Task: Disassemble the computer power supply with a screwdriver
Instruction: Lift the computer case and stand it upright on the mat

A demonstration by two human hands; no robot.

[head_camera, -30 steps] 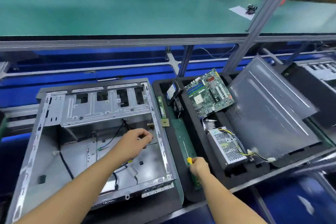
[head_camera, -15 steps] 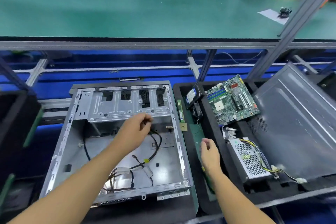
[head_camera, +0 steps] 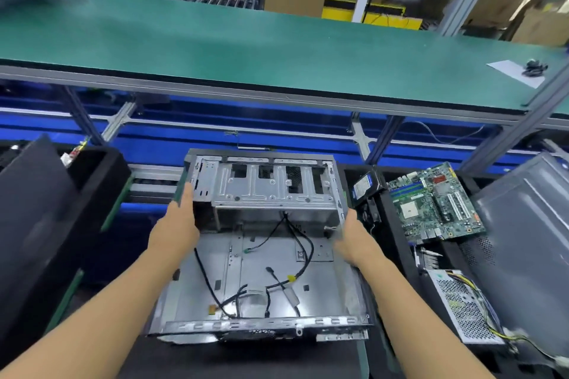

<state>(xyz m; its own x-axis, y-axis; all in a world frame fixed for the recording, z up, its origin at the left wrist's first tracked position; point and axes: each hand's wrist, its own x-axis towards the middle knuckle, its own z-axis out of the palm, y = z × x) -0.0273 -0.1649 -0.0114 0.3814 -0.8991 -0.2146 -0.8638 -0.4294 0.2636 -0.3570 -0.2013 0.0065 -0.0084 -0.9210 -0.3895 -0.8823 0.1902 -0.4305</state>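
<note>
In the head view, the power supply point(head_camera: 463, 306) lies out of the computer case point(head_camera: 271, 194), at the near right of a black foam tray point(head_camera: 397, 243). It is a silver metal box. Its top face is a perforated mesh, and there is a pale label near its far edge. A bundle of yellow and black wires point(head_camera: 489, 311) runs along its right side and off towards the near right corner. Neither hand touches it.

Both hands are on the case, which stands left of the tray with its open side up. The left hand point(head_camera: 181, 221) presses the outer left wall, fingers straight and pointing to the far side. The right hand point(head_camera: 354, 237) is on the right wall, but blur hides whether its fingers curl round the rim. The case is bare sheet metal inside, with a drive cage at the far end and loose black cables point(head_camera: 295, 240) on its floor.

Far of the power supply, a green motherboard point(head_camera: 434, 203) leans in the tray, with a hard drive point(head_camera: 363, 186) to its left. A grey side panel point(head_camera: 523, 240) stands tilted at the right. Beyond, a green bench point(head_camera: 277, 49) carries a sheet of paper point(head_camera: 511, 72).
</note>
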